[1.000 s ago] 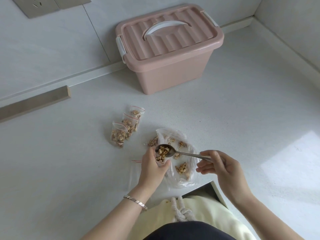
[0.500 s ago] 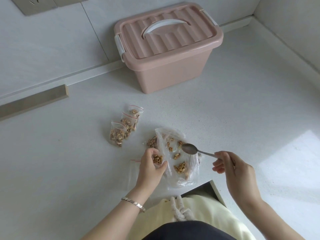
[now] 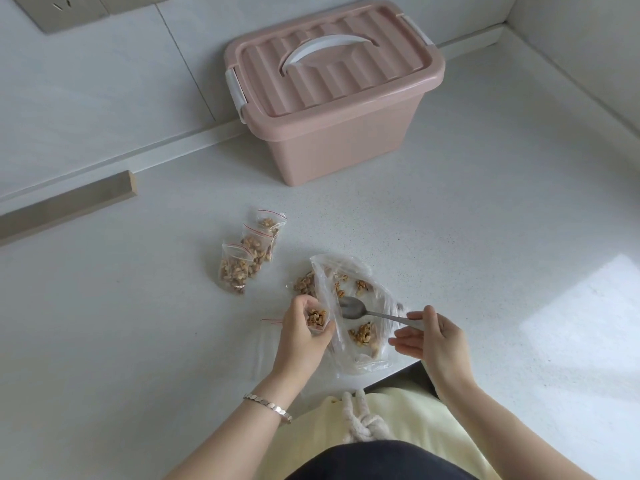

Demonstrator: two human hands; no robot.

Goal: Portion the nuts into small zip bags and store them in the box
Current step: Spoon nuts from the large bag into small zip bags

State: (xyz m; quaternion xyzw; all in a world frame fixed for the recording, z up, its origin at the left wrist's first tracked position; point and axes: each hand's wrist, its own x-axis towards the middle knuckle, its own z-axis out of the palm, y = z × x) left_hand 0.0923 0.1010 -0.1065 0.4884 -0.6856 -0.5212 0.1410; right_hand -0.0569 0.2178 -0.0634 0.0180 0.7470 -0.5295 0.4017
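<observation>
My left hand (image 3: 300, 336) is cupped around a small zip bag (image 3: 317, 319) held upright, with walnut pieces showing in its mouth. My right hand (image 3: 431, 336) pinches the handle of a metal spoon (image 3: 360, 310); the empty bowl of the spoon lies inside the large clear plastic bag (image 3: 353, 306) of walnuts on the counter. Three filled small zip bags (image 3: 247, 256) with red strips lie in a row to the left of it. A pink storage box (image 3: 334, 88) with a white handle stands at the back, lid on.
More empty zip bags (image 3: 268, 344) lie flat under my left hand. The white counter (image 3: 485, 220) meets the wall behind the box and a side wall at the right. A beige strip (image 3: 65, 206) lies at the far left. The counter's front edge (image 3: 391, 377) is at my waist.
The spoon was loaded with walnuts over the small bag a second ago. It emptied into the bag, swung right, and now rests empty inside the large bag.
</observation>
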